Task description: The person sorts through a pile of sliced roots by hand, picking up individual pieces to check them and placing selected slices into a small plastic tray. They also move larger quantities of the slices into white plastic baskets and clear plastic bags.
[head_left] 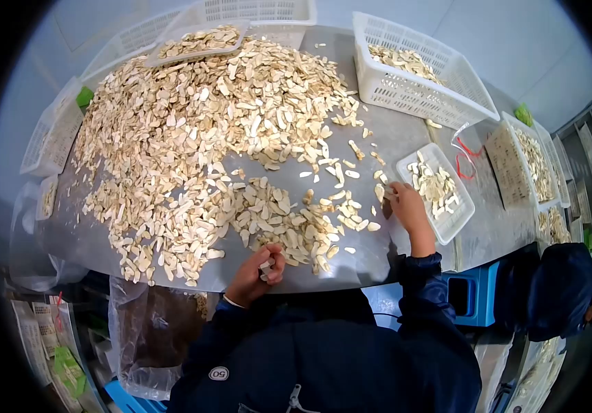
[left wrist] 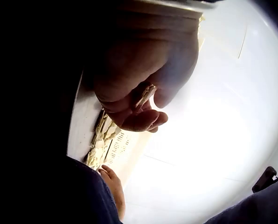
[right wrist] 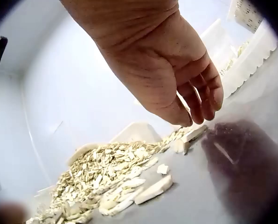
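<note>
A large heap of pale dried slices (head_left: 172, 131) covers the left and middle of the metal table. At the table's front edge the left hand (head_left: 258, 275) has its fingers curled round a slice (left wrist: 146, 95), seen in the left wrist view. The right hand (head_left: 409, 210) is just left of a white tray (head_left: 462, 221) with loose slices in it. In the right wrist view the right hand (right wrist: 162, 70) hangs over the table, fingers bent loosely downward, fingertips close to a slice (right wrist: 195, 134); whether they touch it is unclear.
White perforated baskets with slices stand at the back right (head_left: 406, 96) and right (head_left: 509, 165). Another tray (head_left: 230, 47) lies atop the heap's back. Red string (head_left: 464, 165) lies beyond the right tray. Below the table are a plastic-lined container (head_left: 148, 330) and a blue object (head_left: 487, 292).
</note>
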`<state>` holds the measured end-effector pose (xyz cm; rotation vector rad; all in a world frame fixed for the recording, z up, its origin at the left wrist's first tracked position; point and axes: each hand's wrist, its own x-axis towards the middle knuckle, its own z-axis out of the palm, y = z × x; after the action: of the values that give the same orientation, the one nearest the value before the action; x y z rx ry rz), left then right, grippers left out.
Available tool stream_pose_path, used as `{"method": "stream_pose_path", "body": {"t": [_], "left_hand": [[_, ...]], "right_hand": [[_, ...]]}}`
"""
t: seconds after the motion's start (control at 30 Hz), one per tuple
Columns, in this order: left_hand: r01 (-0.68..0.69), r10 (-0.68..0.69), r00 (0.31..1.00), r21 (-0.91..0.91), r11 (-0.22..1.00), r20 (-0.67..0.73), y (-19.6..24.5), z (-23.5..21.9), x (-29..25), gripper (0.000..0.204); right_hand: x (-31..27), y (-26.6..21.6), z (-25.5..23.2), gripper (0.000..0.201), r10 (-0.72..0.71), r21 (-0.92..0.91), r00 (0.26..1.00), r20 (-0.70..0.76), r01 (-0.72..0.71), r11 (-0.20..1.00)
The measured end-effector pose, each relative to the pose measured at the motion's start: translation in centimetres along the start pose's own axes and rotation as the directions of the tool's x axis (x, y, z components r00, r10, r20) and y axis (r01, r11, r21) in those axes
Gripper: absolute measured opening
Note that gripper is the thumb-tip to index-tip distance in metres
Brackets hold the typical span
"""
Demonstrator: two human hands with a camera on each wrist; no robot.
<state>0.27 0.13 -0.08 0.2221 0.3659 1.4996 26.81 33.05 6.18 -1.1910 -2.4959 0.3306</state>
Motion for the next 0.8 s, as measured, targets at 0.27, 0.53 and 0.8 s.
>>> {"method": "stream_pose_path", "body": {"t": [0.27, 0.53, 0.8], "left_hand": [[-0.020, 0.023, 0.996, 0.045, 0.999, -0.082, 0.0, 0.5, -0.2, 0.031], [-0.021, 0.023, 0.998, 0.035, 0.999, -0.054, 0.1, 0.5, -0.3, 0.031], [-0.019, 0.021, 0.998, 0.020, 1.000, -0.054, 0.0, 0.0, -0.2, 0.031]], "right_hand": [[-0.2, -5.3, 0.8, 0.017, -0.082, 0.215, 0.992, 0.092, 0.061, 0.975], [-0.6, -6.4, 3.3, 0.015, -0.126, 0.166, 0.976, 0.180, 0.097, 0.981], [-0.7, -5.2, 0.5, 0.023, -0.026, 0.150, 0.980, 0.198, -0.005, 0.989]]}}
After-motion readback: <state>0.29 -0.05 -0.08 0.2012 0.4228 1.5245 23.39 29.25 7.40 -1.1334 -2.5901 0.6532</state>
